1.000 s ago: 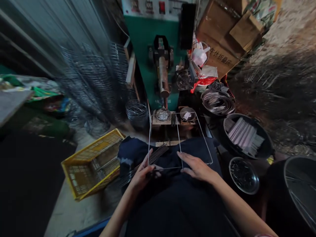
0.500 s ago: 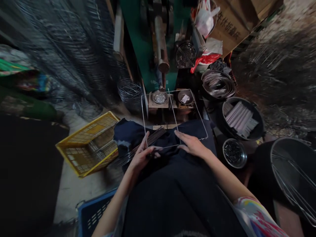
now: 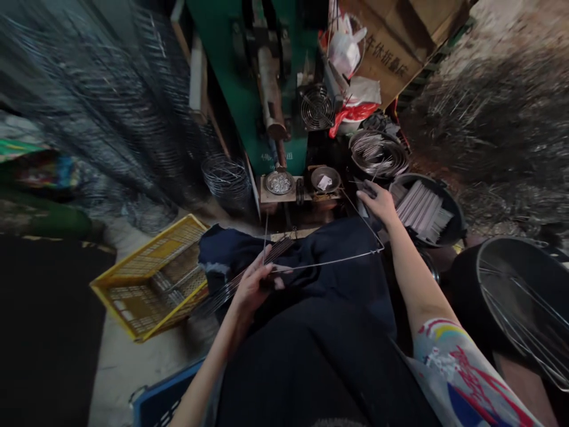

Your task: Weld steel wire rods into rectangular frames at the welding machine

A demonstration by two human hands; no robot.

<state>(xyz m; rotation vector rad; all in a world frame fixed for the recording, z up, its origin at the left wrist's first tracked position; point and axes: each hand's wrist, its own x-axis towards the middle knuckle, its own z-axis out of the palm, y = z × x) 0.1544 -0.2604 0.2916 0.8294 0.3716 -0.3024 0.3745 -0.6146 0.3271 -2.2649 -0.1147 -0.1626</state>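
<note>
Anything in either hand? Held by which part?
Left hand holds the wire frame by its near-left corner; can't tell whether the right hand holds anything.

A yellow slatted plastic crate (image 3: pixel 151 255) sits tilted on the grey concrete floor (image 3: pixel 118 362), with part of a blue plastic crate (image 3: pixel 153 403) nearer below. Tall stacks of dark metal wirework (image 3: pixel 128 118) line the left side. At upper right, a brown cardboard box printed with Chinese characters (image 3: pixel 395 47) stands behind a knotted white plastic bag (image 3: pixel 345 53), a crumpled red plastic bag (image 3: pixel 355 114) and a round black fan grille (image 3: pixel 317 108). A tangled heap of dark thin wire (image 3: pixel 502 118) spreads along the far right.
</note>
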